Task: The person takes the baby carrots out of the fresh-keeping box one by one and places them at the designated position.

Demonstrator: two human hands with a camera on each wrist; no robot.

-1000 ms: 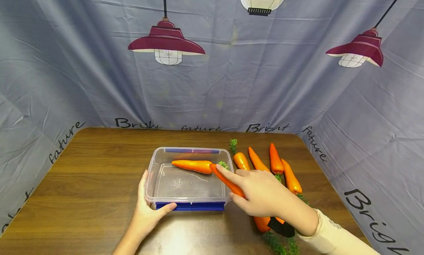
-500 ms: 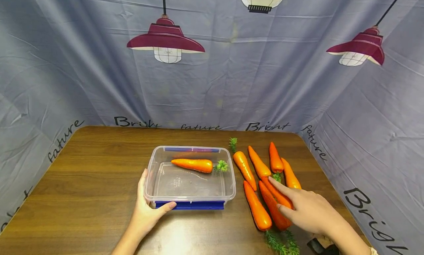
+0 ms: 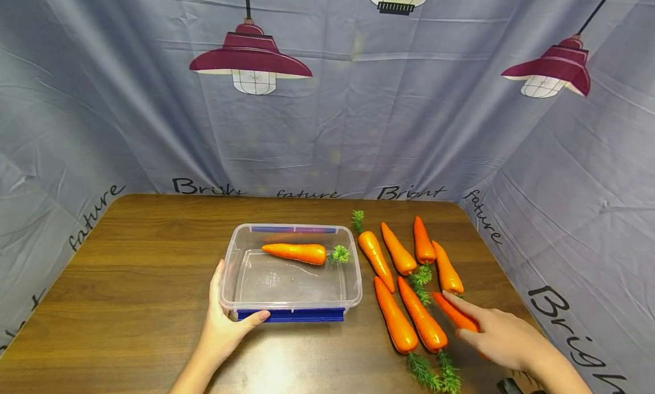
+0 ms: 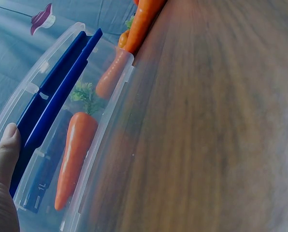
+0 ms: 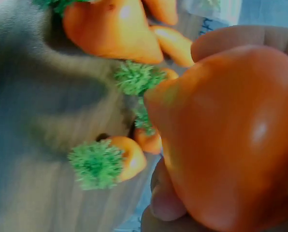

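Note:
My left hand [image 3: 222, 331] grips the near left corner of a clear plastic food container [image 3: 353, 289], thumb across its blue front latch [image 3: 312, 315]. Inside the container lies one orange carrot [image 3: 297, 253] with a green tuft, its tip to the left; the left wrist view shows this carrot [image 4: 76, 157] through the clear wall. On the right side of the table, my right hand [image 3: 504, 334] holds a redder carrot [image 3: 455, 312] between thumb and fingers, its tip toward the back left. Close up in the right wrist view, that carrot's thick end [image 5: 236, 135] bears no visible tuft.
Several more carrots lie right of the container: one [image 3: 376, 260] beside its wall, two in front with green tops [image 3: 427, 374] toward me, others [image 3: 447, 269] farther back. A wooden table [image 3: 128, 303] carries everything. Behind hangs a grey-blue curtain [image 3: 317, 127] printed with lamps.
My right hand has drawn back from the container's right edge, across the loose carrots, to the right with the carrot in it. My left hand keeps its grip on the container.

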